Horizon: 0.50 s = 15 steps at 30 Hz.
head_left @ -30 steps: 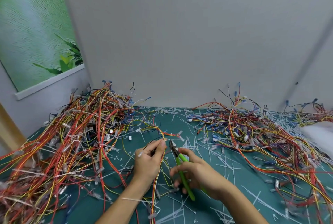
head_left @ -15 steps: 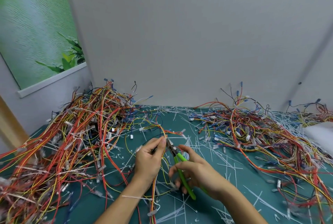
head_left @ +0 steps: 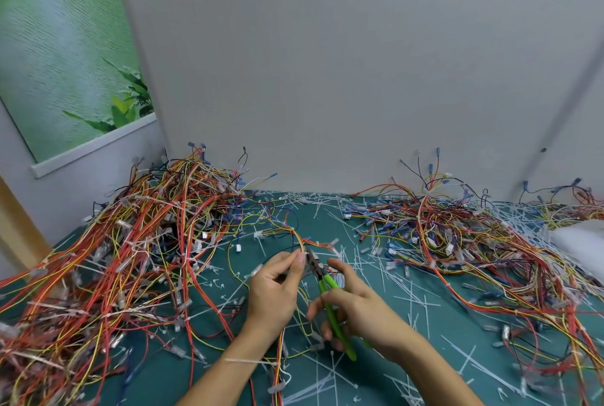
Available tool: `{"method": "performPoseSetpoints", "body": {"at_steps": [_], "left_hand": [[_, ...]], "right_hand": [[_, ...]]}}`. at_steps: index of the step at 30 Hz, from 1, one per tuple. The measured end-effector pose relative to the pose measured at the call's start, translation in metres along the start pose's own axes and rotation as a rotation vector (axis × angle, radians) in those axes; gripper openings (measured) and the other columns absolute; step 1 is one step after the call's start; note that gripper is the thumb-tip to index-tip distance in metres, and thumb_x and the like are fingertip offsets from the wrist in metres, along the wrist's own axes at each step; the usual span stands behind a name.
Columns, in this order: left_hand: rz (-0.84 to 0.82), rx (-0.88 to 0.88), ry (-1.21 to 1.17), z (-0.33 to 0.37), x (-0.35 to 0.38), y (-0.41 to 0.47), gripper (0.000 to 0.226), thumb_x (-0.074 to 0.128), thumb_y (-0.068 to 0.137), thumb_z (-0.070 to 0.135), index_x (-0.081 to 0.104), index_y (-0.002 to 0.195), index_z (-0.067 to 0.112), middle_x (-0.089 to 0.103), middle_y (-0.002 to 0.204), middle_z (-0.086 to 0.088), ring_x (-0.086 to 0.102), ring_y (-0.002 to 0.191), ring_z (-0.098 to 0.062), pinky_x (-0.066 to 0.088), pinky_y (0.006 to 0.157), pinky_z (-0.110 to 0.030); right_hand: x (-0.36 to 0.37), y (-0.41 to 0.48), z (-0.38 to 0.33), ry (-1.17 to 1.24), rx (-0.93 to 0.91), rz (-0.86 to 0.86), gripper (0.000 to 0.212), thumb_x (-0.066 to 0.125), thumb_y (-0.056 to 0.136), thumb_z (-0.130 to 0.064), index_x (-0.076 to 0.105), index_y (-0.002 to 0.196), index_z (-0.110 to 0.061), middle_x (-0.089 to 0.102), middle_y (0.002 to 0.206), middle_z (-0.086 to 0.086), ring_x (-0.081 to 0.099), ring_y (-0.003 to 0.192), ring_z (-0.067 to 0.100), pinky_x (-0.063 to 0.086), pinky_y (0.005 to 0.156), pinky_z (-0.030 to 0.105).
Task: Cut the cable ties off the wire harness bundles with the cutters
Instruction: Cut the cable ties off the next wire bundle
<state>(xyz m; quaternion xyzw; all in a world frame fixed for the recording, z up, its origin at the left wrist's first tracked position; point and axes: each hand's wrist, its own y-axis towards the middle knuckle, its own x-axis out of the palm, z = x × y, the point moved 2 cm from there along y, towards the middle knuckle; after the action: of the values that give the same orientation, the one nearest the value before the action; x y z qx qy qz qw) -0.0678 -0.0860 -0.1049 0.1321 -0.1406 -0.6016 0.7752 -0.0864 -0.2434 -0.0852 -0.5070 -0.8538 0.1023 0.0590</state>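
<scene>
Head view: our left hand (head_left: 274,288) pinches harness (head_left: 287,230) at centre, wires arcing up-left from pinch. Our right hand (head_left: 356,310) clamps cutters (head_left: 327,284), nose just right of pinch, long axis pointing up-left. We judge snip lands there.

The left hand (head_left: 274,294) is pinching a yellow-and-red wire bundle (head_left: 295,235) at its bend. The right hand (head_left: 356,310) is gripping the green-handled cutters (head_left: 327,288), whose tips are pointing to 11 o'clock beside the left fingertips. Tangled harness heaps (head_left: 130,258) are lying at 9 and 2 o'clock.
</scene>
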Motion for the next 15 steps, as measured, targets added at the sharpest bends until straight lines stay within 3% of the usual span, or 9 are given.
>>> {"method": "performPoseSetpoints", "body": {"at_steps": [5,9,13,15], "left_hand": [[0.018,0.018,0.04,-0.0009,0.0001,-0.001,0.026,0.066,0.092,0.022,0.079,0.082,0.043,0.068,0.08,-0.005,0.063,0.074,-0.004,0.049,0.068,-0.018],[0.063,0.004,0.095,-0.0024,-0.002,-0.0005,0.01,0.072,0.086,0.029,0.08,0.088,0.034,0.073,0.079,-0.002,0.069,0.077,-0.025,0.055,0.074,-0.037],[0.051,0.056,0.168,-0.0032,-0.0013,-0.0008,0.009,0.077,0.087,0.016,0.082,0.093,0.021,0.076,0.083,0.002,0.072,0.08,-0.016,0.057,0.076,-0.032],[0.032,0.105,0.2,-0.0018,0.0011,-0.0019,0.013,0.076,0.088,0.011,0.081,0.092,0.022,0.075,0.083,0.003,0.071,0.081,-0.015,0.056,0.075,-0.027]], "right_hand": [[0.0011,-0.0027,-0.0024,-0.061,0.0,0.013,0.069,0.044,0.099,-0.005,0.011,0.154,-0.032,0.076,0.094,0.013,0.059,0.057,0.027,0.046,0.048,0.03],[0.0018,-0.0051,-0.0035,-0.095,0.02,-0.002,0.072,0.043,0.099,-0.005,0.008,0.155,-0.032,0.076,0.097,0.014,0.062,0.062,0.028,0.048,0.049,0.03],[0.0038,-0.0054,-0.0031,-0.082,0.049,-0.009,0.078,0.052,0.096,-0.005,0.01,0.156,-0.033,0.072,0.096,0.019,0.063,0.068,0.032,0.049,0.052,0.033],[0.004,-0.0049,-0.0026,-0.075,0.051,-0.006,0.08,0.056,0.092,-0.009,0.014,0.155,-0.034,0.069,0.096,0.019,0.061,0.069,0.032,0.049,0.054,0.035]]}}
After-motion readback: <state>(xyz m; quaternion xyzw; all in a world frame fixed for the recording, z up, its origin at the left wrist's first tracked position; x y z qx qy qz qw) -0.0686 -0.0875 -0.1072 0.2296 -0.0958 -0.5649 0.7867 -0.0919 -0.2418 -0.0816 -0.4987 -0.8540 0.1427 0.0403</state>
